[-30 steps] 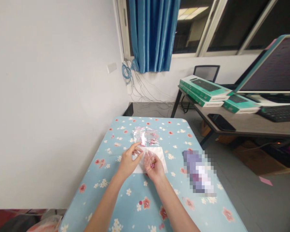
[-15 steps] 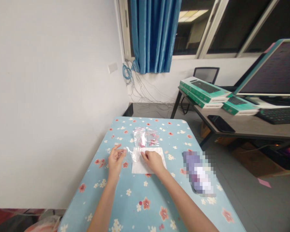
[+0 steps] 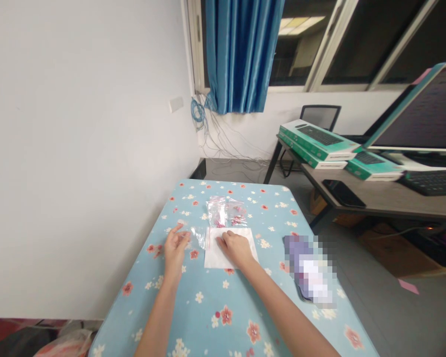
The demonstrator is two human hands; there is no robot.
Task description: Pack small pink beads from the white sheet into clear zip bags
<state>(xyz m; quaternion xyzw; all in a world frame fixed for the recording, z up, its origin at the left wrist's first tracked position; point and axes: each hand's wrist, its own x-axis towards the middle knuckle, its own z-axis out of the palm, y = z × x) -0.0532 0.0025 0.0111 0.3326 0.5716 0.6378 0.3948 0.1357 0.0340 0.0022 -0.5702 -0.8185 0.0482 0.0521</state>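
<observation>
My left hand [image 3: 176,245] pinches the left end of a small clear zip bag [image 3: 198,238]. The bag's pink-edged side reaches the left part of a white paper sheet [image 3: 217,258]. Over that sheet rests my right hand [image 3: 236,246], its fingers curled and pressed together; whatever they hold, if anything, is hidden. Just beyond the paper lie two more clear zip bags, one on the left [image 3: 217,213] and one on the right [image 3: 237,213], with small pinkish-red pieces inside.
The table has a blue flowered cloth [image 3: 198,297]. At its right side lies a purple and white item [image 3: 308,272], blurred out. A desk [image 3: 390,198] to the right carries keyboard boxes [image 3: 319,141], a phone [image 3: 344,193] and a monitor [image 3: 427,109]. A wall [image 3: 78,148] stands close on the left.
The clear bag is now drawn out flatter between my left hand and the paper, having shifted left off the sheet. My right hand stays over the paper. The view has tilted slightly.
</observation>
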